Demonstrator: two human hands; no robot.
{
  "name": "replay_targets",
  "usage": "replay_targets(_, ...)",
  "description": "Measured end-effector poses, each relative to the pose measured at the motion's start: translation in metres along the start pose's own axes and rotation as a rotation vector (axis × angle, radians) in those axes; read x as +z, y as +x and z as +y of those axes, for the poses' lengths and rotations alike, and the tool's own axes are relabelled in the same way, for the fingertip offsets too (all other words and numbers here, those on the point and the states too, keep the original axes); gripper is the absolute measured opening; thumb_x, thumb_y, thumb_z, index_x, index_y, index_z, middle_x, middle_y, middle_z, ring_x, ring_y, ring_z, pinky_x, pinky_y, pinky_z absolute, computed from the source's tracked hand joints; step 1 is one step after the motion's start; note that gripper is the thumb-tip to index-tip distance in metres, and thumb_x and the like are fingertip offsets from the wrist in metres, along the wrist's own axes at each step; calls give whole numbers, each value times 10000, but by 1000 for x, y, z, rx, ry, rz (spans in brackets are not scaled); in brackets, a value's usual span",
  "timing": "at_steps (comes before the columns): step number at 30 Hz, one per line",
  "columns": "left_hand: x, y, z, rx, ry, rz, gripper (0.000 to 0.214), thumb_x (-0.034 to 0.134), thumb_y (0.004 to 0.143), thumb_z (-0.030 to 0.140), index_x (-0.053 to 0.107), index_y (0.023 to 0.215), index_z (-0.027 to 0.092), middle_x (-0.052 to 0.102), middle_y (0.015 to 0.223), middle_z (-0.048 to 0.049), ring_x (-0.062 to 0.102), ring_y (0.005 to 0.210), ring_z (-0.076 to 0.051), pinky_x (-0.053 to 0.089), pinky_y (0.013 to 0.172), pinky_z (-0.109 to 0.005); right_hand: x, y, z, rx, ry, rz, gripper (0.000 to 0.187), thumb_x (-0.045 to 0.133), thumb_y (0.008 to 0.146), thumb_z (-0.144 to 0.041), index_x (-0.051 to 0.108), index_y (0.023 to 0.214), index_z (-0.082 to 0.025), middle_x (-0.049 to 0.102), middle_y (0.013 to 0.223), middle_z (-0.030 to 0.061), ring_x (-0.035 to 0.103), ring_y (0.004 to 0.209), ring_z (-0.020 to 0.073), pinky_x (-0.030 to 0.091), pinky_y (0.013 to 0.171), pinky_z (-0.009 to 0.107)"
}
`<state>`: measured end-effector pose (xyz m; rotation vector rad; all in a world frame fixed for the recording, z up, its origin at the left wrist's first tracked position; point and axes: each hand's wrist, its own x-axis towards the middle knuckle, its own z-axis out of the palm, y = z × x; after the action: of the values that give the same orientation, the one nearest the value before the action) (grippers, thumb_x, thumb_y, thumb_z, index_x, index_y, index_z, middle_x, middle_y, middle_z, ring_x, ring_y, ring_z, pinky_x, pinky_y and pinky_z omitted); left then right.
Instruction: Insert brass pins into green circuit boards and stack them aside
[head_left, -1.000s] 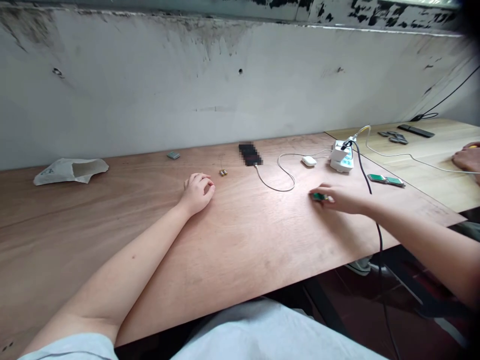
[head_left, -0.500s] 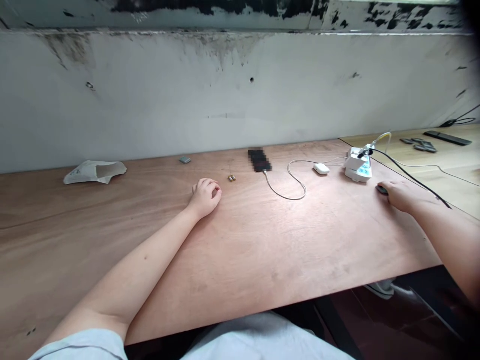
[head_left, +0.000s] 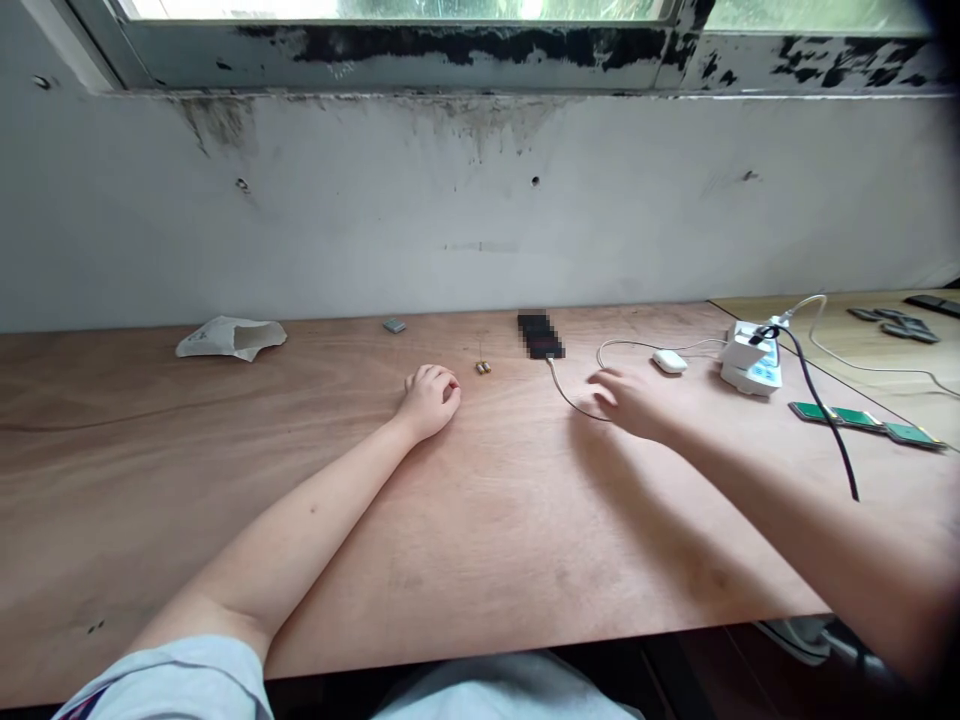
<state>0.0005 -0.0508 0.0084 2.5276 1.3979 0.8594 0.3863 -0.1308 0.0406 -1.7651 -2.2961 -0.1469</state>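
My left hand (head_left: 430,397) rests on the plywood table (head_left: 480,520) with its fingers loosely curled and nothing in it. A small brass-coloured part (head_left: 483,367) lies just to its right. My right hand (head_left: 628,399) hovers low over the table with fingers stretched out and apart, holding nothing, above a loop of white cable (head_left: 600,355) that runs to a dark blurred phone (head_left: 540,334). A row of green circuit boards (head_left: 862,421) lies far to the right of that hand.
A white soldering station (head_left: 751,361) with a black cord (head_left: 825,420) stands at the right, a small white plug (head_left: 669,361) beside it. A crumpled white bag (head_left: 229,337) and a small grey chip (head_left: 394,325) lie near the wall. A second table (head_left: 885,345) adjoins on the right.
My right hand set a green board down at the right and has swung left to the white cable, now empty. The view has tilted up and shifted. My left hand stayed put.
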Motion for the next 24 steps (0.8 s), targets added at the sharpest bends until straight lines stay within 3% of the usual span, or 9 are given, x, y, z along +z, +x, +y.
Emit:
replay_targets(4, -1, -2, 2, 17, 16, 14, 146, 525, 935, 280, 658, 922, 220, 704, 1107, -89, 558, 1174, -289, 399, 1003, -484, 29, 67, -92, -321, 186, 13, 390, 501, 942, -156, 660, 1292, -217, 616, 1351, 128, 596, 1182, 265, 471, 1007, 402)
replay_targets(7, -5, -4, -4, 30, 55, 47, 138, 527, 931, 261, 658, 935, 218, 707, 1112, -88, 568, 1163, -284, 393, 991, -472, 55, 107, -123, -340, 163, 55, 478, 453, 934, -88, 630, 1361, -207, 565, 1440, 114, 552, 1234, 262, 434, 1061, 411)
replay_targets(10, -17, -5, -24, 81, 147, 77, 143, 524, 927, 237, 662, 956, 210, 702, 1142, -107, 550, 1210, -300, 350, 1023, -496, 73, 131, -129, -330, 165, 29, 427, 432, 969, -112, 674, 1315, -181, 644, 1350, 103, 539, 1230, 259, 418, 1074, 398)
replay_targets(13, -32, -3, -53, 134, 254, 93, 164, 512, 922, 205, 666, 977, 200, 699, 1157, -124, 519, 1264, -318, 276, 1069, -536, 78, 137, -122, -348, 176, 12, 396, 417, 997, -138, 704, 1268, -167, 693, 1262, 101, 562, 1172, 243, 419, 1060, 361)
replay_targets(17, -41, 2, -85, 40, 301, 152, 167, 508, 905, 184, 670, 946, 193, 705, 1102, -132, 540, 1214, -323, 280, 1042, -536, 76, 132, -111, -275, 104, 10, 358, 412, 1036, -236, 743, 1152, -166, 699, 1147, 135, 579, 1108, 256, 434, 1010, 357)
replay_targets(24, -34, 5, -87, -17, 293, 145, 174, 501, 905, 198, 674, 920, 199, 704, 1075, -131, 542, 1179, -323, 286, 1035, -528, 77, 133, -110, 24, 39, -20, 386, 434, 1040, -410, 715, 1016, -147, 663, 1078, 163, 636, 1009, 250, 472, 854, 319)
